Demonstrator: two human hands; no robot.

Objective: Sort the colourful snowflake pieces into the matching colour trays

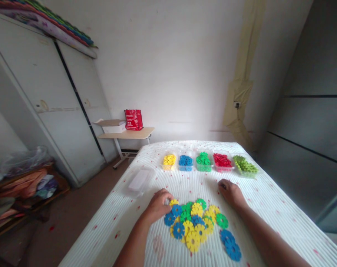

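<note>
A loose pile of notched plastic flower discs, yellow (193, 241), blue (178, 230) and green (201, 203), lies in front of me. My left hand (158, 204) is at the pile's left edge, thumb and forefinger apart and curved beside a yellow disc (174, 202) and a blue disc (176, 210). It seems to hold nothing. Beyond the pile to the right, my right hand (230, 191) rests low over the table with its fingers curled in. What it holds, if anything, is hidden. Two overlapping blue discs (231, 246) lie apart, near my right forearm.
Clear tubs stand in a row at the back: yellow pieces (169, 160), blue pieces (185, 162), green pieces (203, 161), red pieces (222, 161) and light green pieces (244, 165). A clear plastic container (140, 181) sits left on the ribbed white cloth (124, 222).
</note>
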